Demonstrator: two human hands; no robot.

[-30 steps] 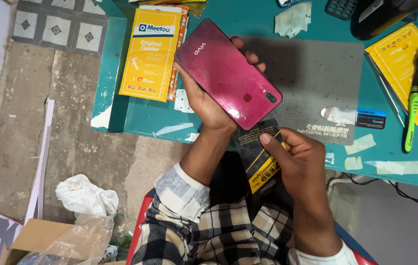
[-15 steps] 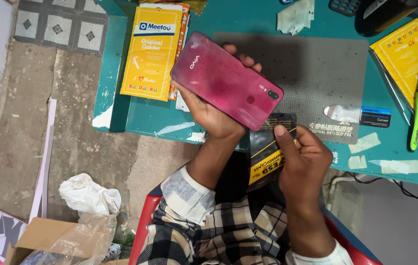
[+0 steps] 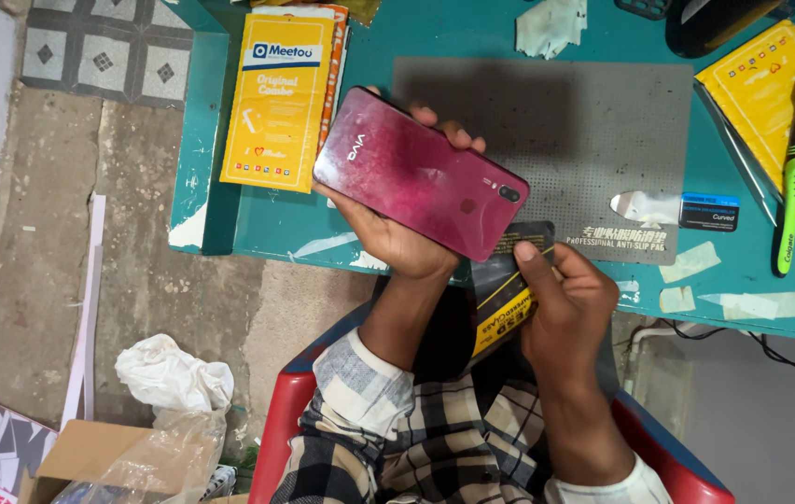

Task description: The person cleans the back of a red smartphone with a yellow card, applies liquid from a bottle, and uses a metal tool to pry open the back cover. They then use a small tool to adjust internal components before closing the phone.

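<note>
From my remote seat, I see the fingers of the left hand (image 3: 396, 233) curled up around the edges of a red phone (image 3: 419, 174), clamped on it and holding it back-side up, tilted, over the near edge of the teal workbench (image 3: 258, 224). The right hand (image 3: 573, 308), just below the phone's lower end, has its fingers closed on a black-and-yellow packet (image 3: 498, 299), thumb pressed on its face, the packet's top edge tucked under the phone. Beyond the phone lies a grey anti-slip mat (image 3: 593, 131), dotted and dusty, covering the middle of the bench. To the left of the phone a yellow box (image 3: 278, 103) rests flat near the bench's corner; to its far right lie a second yellow box (image 3: 771, 84) and a green toothbrush (image 3: 789, 196), with a small blue-and-black label (image 3: 709, 211) at the mat's lower right corner. Scraps of white tape dot the chipped teal paint. Below and left of the phone, the rough concrete floor (image 3: 52, 224) holds a crumpled white bag (image 3: 174, 373) and a cardboard box (image 3: 90, 457). Patterned tiles (image 3: 104, 51) show at the top left.
</note>
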